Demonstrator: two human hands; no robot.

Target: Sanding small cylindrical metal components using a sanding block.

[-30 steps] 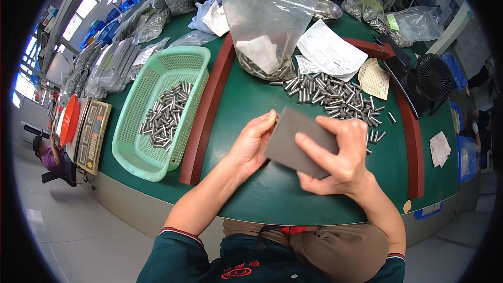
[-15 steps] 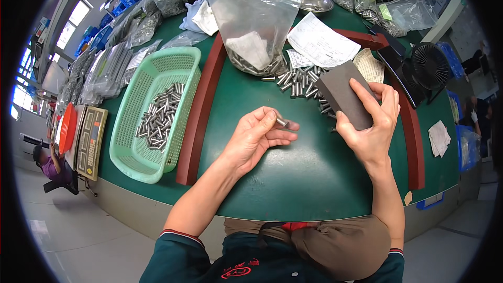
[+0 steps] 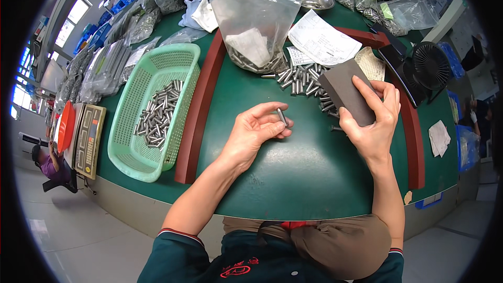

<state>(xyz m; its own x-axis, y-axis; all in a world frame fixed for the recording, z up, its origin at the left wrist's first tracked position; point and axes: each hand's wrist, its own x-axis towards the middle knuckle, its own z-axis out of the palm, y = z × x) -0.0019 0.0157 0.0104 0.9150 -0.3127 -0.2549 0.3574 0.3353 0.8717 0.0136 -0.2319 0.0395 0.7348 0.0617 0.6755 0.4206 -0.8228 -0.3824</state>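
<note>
Between the thumb and fingers of my left hand [image 3: 257,135] is a small metal pin [image 3: 282,117], held above the green table. My right hand [image 3: 378,119] grips a dark grey rectangular block [image 3: 348,90] from its right side. Just left of and behind that block, a heap of metal pins [image 3: 302,79] lies loose on the table, partly hidden by it. One pin [image 3: 336,128] lies near my right thumb. More pins [image 3: 161,115] are piled in a light green perforated basket [image 3: 116,144] to the left.
A dark red frame [image 3: 189,149] borders the work area. Beyond the heap stand a clear bag [image 3: 257,8] holding pins and papers [image 3: 324,39]. A black fan [image 3: 430,65] is at the right; a scale [image 3: 90,141] sits far left. People are in the background.
The pin in my left hand has turned from lying nearly sideways to more upright, and my fingers have curled around it. My right hand and the block have hardly moved.
</note>
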